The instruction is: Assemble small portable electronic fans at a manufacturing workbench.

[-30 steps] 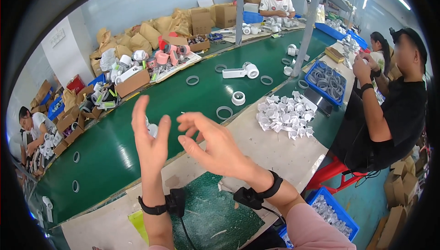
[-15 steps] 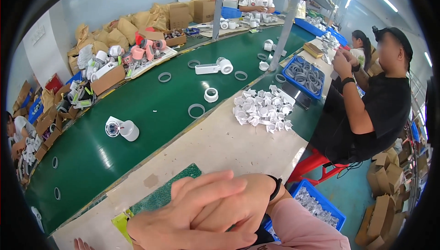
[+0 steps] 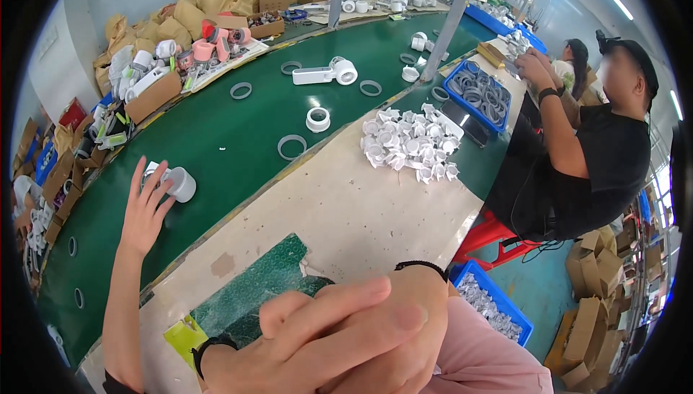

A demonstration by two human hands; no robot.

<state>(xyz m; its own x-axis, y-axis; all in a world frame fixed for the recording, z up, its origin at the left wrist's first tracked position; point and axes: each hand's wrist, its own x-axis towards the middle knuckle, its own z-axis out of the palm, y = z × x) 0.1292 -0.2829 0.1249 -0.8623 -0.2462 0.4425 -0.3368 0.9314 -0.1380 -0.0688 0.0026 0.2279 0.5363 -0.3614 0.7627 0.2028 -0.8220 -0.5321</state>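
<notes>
My left hand [image 3: 317,325] and my right hand [image 3: 426,307] are clasped together at the lower middle, close in front of me. The left fingers lie closed across the right hand, and a dark band circles each wrist. No object shows in either; the space between the palms is hidden. Beneath and behind them, a green textured mat [image 3: 242,286] covers part of the beige worktop. A co-worker's hand [image 3: 146,210], its arm entering from the lower left, spreads its fingers over a white fan part with a cylindrical housing [image 3: 184,185] on the green conveyor belt.
On the green belt [image 3: 224,134] lie grey rings [image 3: 292,147], a white collar [image 3: 317,120] and a white handheld fan [image 3: 325,74]. White plastic pieces [image 3: 411,141] are heaped on the beige worktop [image 3: 339,210]. Beyond stands a blue ring tray [image 3: 473,116]. A person in black [image 3: 599,156] sits right.
A co-worker's arm has come in from the lower left, its hand now at the white fan part. My hands stay clasped. The view has shifted slightly.
</notes>
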